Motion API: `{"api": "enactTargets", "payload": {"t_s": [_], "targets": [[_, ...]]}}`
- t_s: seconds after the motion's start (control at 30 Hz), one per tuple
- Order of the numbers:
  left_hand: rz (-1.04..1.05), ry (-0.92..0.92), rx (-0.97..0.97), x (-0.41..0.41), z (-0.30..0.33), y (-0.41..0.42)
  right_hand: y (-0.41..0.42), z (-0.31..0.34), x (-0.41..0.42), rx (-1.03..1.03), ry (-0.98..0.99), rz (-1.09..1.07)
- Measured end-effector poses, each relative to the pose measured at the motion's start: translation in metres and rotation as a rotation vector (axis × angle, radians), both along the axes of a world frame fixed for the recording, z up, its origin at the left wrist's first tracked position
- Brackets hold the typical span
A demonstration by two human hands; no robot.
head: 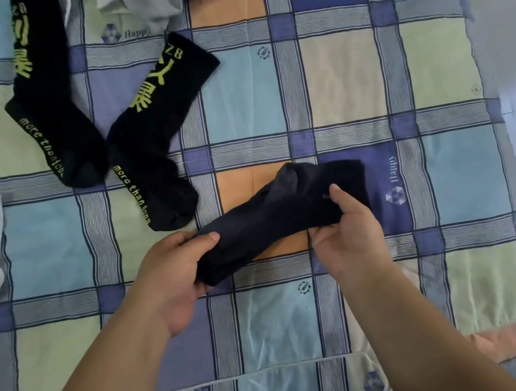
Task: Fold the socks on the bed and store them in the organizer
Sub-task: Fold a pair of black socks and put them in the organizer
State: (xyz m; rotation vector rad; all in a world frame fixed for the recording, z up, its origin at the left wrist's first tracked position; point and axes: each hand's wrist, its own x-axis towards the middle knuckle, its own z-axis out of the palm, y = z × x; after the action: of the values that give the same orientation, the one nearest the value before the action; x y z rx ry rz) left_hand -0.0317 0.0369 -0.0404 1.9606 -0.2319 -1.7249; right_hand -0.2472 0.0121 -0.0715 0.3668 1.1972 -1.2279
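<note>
Folding is underway on the plain dark sock (pixel 274 223), held just above the checked bed (pixel 350 81) near the front edge. Left hand (pixel 174 271) has its fingers (pixel 204 238) curled round the toe end, right hand (pixel 346 232) pinches the cuff end. It looks bunched and maybe doubled, hard to tell. Next move, I'd guess: bring the ends together neatly. Further back, two black socks with yellow lettering (pixel 152 127) lie flat and unfolded. No organizer in view.

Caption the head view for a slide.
Both hands grip a plain dark sock over the checked bedsheet.
</note>
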Motion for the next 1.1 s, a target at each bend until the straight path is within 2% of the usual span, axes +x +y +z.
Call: {"api": "enactTargets", "payload": {"t_s": [0.13,0.27,0.4,0.6,0.7,0.87,1.0,1.1], "targets": [[0.048,0.079,-0.109,-0.019,0.030,-0.015,0.001,0.002,-0.004,0.015,0.041,0.016],[-0.048,0.117,-0.215,-0.057,0.053,-0.035,0.002,0.004,-0.009,0.013,0.021,0.060],[-0.145,0.084,-0.214,-0.102,0.057,-0.057,0.002,0.005,-0.010,-0.015,-0.027,0.060],[-0.341,0.040,-0.201,-0.146,0.050,-0.070,0.002,0.002,-0.023,-0.169,-0.229,0.044],[-0.377,0.056,-0.169,-0.158,0.043,-0.072,0.002,0.000,-0.029,-0.180,-0.288,0.032],[-0.473,-0.063,-0.172,-0.167,0.023,-0.069,0.001,-0.003,-0.031,-0.154,-0.209,0.093],[-0.513,-0.069,-0.182,-0.173,0.012,-0.063,0.002,-0.008,-0.027,-0.138,-0.197,0.141],[-0.423,-0.021,-0.174,-0.172,0.009,-0.062,-0.001,-0.008,-0.026,-0.132,-0.182,0.116]]}}
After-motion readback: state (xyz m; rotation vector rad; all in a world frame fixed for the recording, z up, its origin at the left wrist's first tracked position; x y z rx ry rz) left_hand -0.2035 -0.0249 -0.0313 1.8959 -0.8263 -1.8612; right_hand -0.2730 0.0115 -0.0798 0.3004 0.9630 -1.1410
